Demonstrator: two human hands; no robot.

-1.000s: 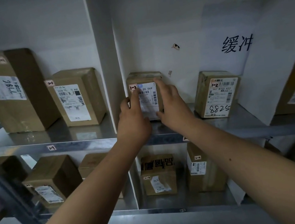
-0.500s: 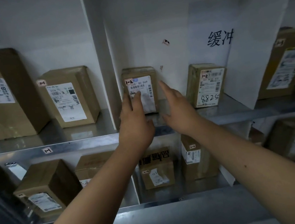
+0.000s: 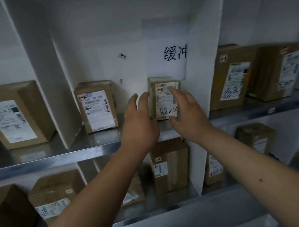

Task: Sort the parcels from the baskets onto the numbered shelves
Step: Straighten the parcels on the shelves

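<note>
Cardboard parcel (image 3: 165,100) between spread fingers (image 3: 144,99) (ungripped)

Two parcels stand on the shelf (image 3: 100,147) between dividers: one (image 3: 97,105) left, the other (image 3: 164,100) right, behind both hands.

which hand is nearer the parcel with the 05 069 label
Left. The left hand hovers just right of that parcel; the right hand is farther right, in front of the 8825 parcel.
</note>
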